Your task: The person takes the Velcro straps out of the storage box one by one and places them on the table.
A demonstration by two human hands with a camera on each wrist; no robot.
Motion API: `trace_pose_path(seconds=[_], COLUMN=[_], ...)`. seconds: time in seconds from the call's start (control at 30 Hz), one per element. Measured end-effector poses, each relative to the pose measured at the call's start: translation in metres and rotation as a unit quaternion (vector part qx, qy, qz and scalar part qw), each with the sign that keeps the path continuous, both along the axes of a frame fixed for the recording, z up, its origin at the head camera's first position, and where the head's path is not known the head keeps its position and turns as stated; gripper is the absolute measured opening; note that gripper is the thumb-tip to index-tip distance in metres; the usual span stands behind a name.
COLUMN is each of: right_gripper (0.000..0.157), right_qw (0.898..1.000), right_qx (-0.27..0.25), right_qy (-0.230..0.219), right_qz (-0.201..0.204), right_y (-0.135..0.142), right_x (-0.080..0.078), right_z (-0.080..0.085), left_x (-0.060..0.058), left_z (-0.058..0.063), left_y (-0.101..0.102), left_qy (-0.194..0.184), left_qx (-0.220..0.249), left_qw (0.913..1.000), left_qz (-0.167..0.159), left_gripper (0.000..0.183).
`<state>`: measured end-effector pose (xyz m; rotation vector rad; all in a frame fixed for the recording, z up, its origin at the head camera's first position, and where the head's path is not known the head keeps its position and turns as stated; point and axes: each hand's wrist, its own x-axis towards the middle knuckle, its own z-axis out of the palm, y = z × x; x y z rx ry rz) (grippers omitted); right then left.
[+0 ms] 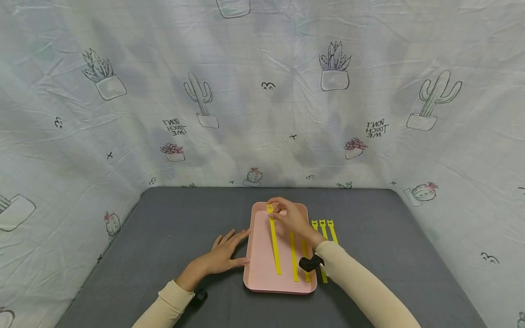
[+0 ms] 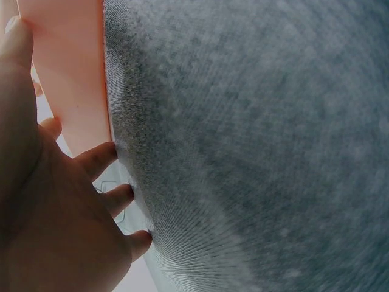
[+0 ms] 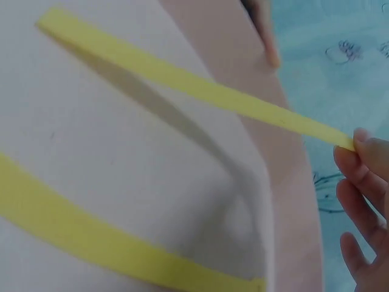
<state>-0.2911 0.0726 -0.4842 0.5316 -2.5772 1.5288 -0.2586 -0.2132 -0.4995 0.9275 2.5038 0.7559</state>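
Note:
In the head view my right hand (image 1: 292, 221) pinches the slotted head of a yellow hook-and-loop cable tie (image 1: 275, 248) over the far part of a pink tray (image 1: 260, 255). In the right wrist view the pinched tie (image 3: 213, 94) slants down from thumb and forefinger, its far end low over the tray floor. Two more yellow ties, one of them (image 1: 294, 257) nearer the middle, lie lengthwise in the tray, partly behind my right arm. My left hand (image 1: 219, 256) has its fingers spread, with the thumb and fingertips against the tray's left side.
Several yellow ties (image 1: 322, 226) lie side by side on the grey tabletop (image 1: 184, 218) just right of the tray, partly covered by my right forearm. A white curtain (image 1: 262, 109) printed with cactus drawings hangs behind and beside the table.

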Motion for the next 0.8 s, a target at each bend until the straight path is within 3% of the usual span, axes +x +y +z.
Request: trace_pose_path(seconds=[0.47, 0.8], right_gripper=[0.033, 0.035], right_qw=[0.999, 0.998], right_qx=[-0.011, -0.047], right_qy=[0.026, 0.026], right_qz=[-0.042, -0.035], right_y=[-0.002, 0.013], right_x=[0.017, 0.032], right_z=[0.031, 0.059], left_x=[0.002, 0.009], left_z=[-0.002, -0.003], left_y=[0.001, 0.002], left_qy=[0.002, 0.008], left_qx=[-0.002, 0.004], left_qw=[1.0, 0.9999], left_qz=[0.003, 0.005], left_gripper=[0.084, 0.085])
